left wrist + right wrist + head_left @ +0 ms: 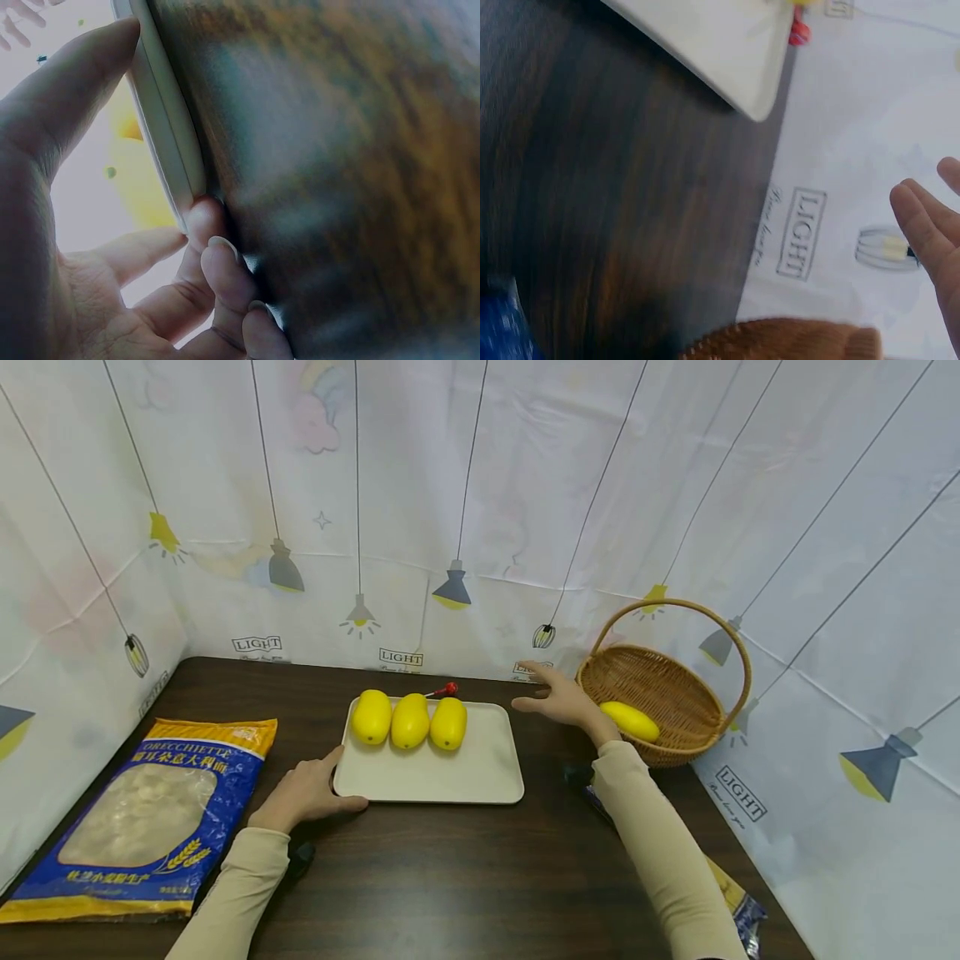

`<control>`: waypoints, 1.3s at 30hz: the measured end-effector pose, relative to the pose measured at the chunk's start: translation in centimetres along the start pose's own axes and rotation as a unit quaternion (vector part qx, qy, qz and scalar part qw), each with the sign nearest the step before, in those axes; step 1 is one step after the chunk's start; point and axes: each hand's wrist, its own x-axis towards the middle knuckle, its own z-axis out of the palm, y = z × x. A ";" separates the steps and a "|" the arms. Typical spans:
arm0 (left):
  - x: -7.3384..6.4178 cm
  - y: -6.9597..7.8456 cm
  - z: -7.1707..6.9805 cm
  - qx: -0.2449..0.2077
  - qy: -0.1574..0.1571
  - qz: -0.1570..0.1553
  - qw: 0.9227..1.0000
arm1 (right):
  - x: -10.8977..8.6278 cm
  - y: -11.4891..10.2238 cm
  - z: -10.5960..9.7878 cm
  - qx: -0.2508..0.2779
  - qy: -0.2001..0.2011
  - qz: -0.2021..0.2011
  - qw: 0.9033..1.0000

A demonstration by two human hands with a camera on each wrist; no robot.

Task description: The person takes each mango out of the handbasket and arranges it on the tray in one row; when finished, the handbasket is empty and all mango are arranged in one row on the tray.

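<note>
My left hand (303,792) holds the left front corner of a white rectangular tray (442,783). In the left wrist view, its thumb and fingertips touch the tray's rim (161,112). Three yellow oval fruits (410,722) lie in a row at the back left of the tray. My right hand (564,700) is raised between the tray and a brown wicker basket (645,672), holding nothing, its fingers spread. Inside the basket lies another yellow fruit (630,721), partly covered by the front rim. Spread fingers (922,232) also show at the right wrist view's edge.
A blue and yellow bag of orecchiette pasta (142,814) lies at the left. Behind the tray is a small red-headed item (448,689) on a thin stick. Another packet (742,910) sticks out from under the right sleeve. A patterned curtain (480,527) hangs behind the table.
</note>
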 end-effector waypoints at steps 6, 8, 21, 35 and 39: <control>0.0 0.0 0.0 0.004 0.001 0.000 1.000 | -1.9 1.2 -2.4 -0.011 0.035 0.000 0.999; 0.0 0.0 0.0 0.005 0.000 -0.001 1.000 | -2.6 1.7 -3.1 -0.018 0.041 0.005 0.999; 0.1 0.0 0.0 0.002 -0.009 0.000 1.000 | -6.0 5.8 -6.4 -0.058 0.083 0.062 0.993; 0.1 -0.1 -0.1 -0.002 -0.008 0.004 1.000 | -7.6 10.1 -7.7 -0.122 0.052 0.116 0.984; 0.1 -0.1 0.0 0.000 -0.008 0.004 1.000 | -7.9 10.8 -7.9 -0.130 0.039 0.129 0.982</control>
